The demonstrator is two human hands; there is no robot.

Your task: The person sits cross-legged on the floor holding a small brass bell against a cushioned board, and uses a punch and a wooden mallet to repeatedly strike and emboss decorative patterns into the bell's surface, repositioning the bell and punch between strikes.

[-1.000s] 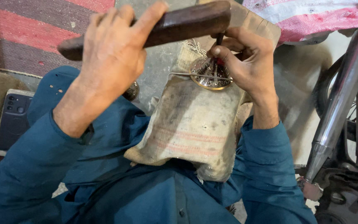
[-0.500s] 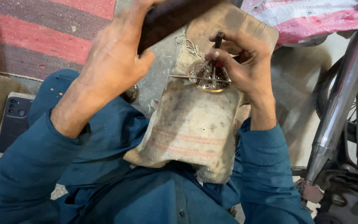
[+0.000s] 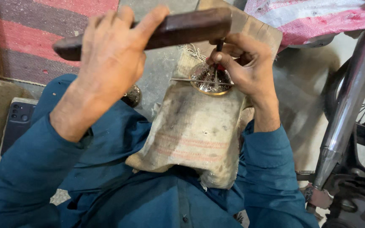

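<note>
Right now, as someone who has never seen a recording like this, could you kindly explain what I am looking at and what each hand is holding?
There is no machine here. A camera worn on a person's head looks down at their own two bare hands and blue sleeves. The left hand grips a dark wooden bar held level above the work. The right hand pinches a thin punch-like tool upright on a round, patterned metal piece. That piece rests on a worn cloth sack over the lap. A phone lies at the left, and a motorcycle exhaust pipe stands at the right.
</note>
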